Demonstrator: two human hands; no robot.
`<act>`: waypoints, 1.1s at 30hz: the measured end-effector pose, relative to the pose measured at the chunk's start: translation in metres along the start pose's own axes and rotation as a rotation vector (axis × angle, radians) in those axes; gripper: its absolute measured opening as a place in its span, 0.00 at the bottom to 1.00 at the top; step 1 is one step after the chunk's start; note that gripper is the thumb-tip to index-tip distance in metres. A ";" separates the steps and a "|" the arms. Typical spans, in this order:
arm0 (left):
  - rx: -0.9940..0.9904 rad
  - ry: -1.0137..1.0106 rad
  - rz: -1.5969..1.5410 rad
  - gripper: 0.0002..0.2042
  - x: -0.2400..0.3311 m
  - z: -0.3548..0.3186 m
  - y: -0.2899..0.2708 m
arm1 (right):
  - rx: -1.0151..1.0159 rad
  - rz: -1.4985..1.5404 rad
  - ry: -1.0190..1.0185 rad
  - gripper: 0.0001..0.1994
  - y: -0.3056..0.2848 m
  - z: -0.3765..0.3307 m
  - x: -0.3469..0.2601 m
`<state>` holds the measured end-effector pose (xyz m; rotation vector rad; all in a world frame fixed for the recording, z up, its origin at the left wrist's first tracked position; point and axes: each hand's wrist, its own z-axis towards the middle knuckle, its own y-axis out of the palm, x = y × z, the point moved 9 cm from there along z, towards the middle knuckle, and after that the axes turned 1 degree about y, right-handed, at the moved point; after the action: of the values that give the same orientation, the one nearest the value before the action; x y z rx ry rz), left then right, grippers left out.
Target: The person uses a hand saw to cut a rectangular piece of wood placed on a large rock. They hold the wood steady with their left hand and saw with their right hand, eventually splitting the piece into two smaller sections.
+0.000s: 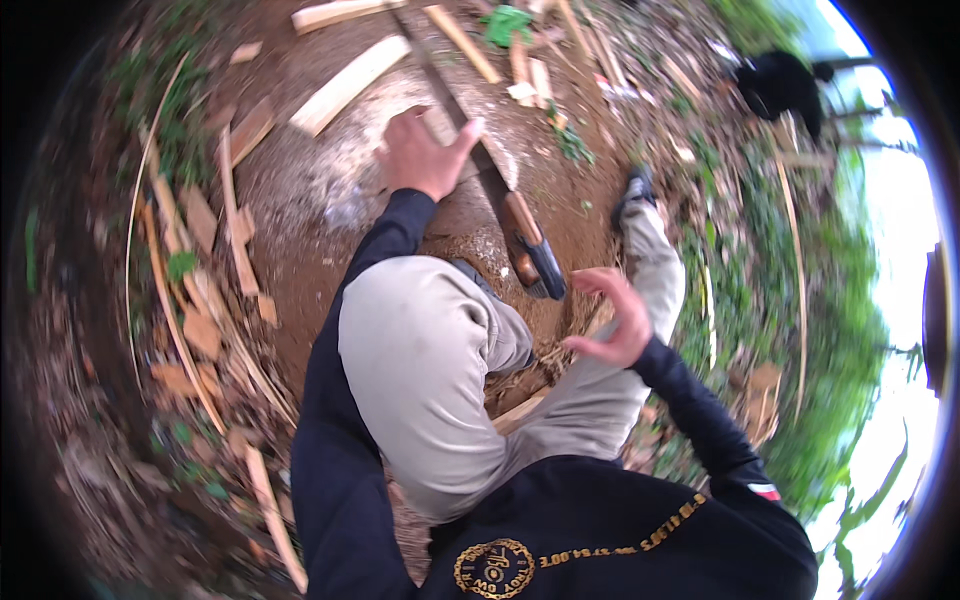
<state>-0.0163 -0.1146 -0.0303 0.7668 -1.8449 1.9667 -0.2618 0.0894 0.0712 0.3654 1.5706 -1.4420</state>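
A long saw-like tool (488, 170) has a narrow dark blade and a brown and black handle. It lies aslant in front of my knees, its handle end toward me. My left hand (425, 155) is open, fingers spread and thumb out, right beside the blade; the thumb overlaps the blade, but I cannot tell if it presses on it. Pale wood (440, 125) shows between that hand and the blade, partly hidden. Just right of the handle, my right hand (617, 318) hovers with fingers curved and apart, holding nothing.
A split pale wood piece (350, 85) lies on the dirt beyond my left hand. Several wood strips and chips (200, 330) are scattered at left. A green crumpled thing (507, 25) lies at the far side, and a black shape (778, 90) stands at upper right.
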 end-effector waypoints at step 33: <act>0.667 -0.009 -0.020 0.09 0.024 -0.019 0.003 | 0.291 0.492 0.378 0.15 0.042 0.035 0.057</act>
<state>-0.0404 -0.0994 -0.0188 0.9577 -1.1544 2.5894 -0.2452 0.0486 0.0063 1.1678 1.4147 -1.2507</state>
